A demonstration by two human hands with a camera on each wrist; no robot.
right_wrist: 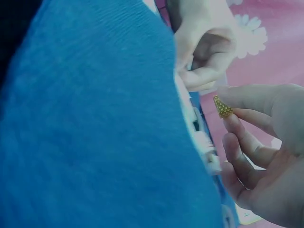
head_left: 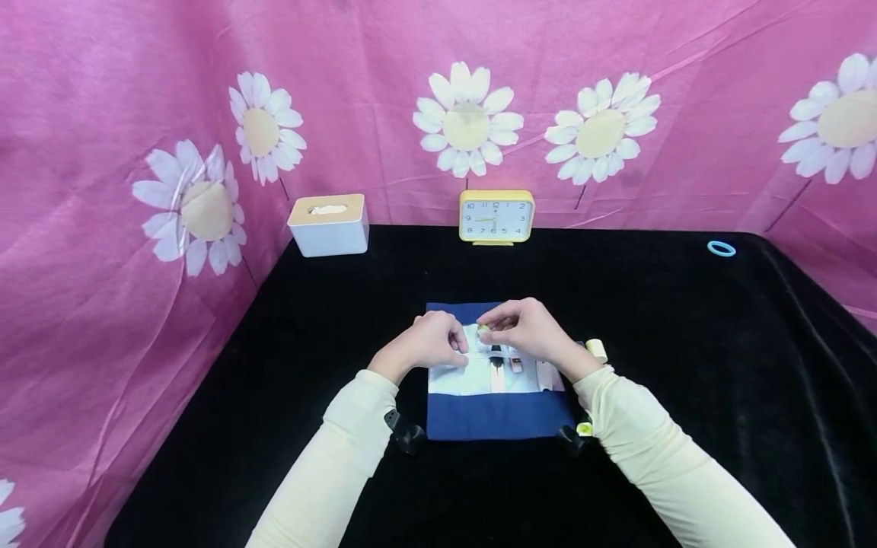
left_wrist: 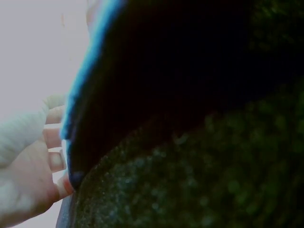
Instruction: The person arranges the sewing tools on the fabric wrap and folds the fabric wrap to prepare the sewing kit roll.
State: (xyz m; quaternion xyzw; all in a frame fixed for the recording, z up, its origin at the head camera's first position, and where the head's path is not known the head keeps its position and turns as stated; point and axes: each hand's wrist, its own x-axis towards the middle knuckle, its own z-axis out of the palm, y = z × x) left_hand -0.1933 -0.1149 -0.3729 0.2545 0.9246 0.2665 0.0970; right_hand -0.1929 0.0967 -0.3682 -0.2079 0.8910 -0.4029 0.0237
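Observation:
A small gold dimpled thimble (right_wrist: 222, 108) is pinched between the thumb and fingertips of my right hand (head_left: 530, 331), over the upper part of an unrolled cloth sewing kit (head_left: 500, 417). The kit is navy with a pale inner panel. On the panel's left side, my left hand (head_left: 432, 342) has thumb and fingers bent together at the pale cloth and seems to pinch it; its fingertips are partly hidden. A black-handled tool (head_left: 496, 358) and a small pinkish item (head_left: 516, 364) lie under the band, with a pale rolled piece (head_left: 545, 376) to the right.
Two yellow cylinders, one above (head_left: 596, 350) and one below (head_left: 585, 428), lie beside my right forearm. Farther back stand a tissue box (head_left: 330, 228) and a yellow clock (head_left: 496, 216). A blue ring (head_left: 722, 249) lies at the back right of the black tablecloth (head_left: 651, 289).

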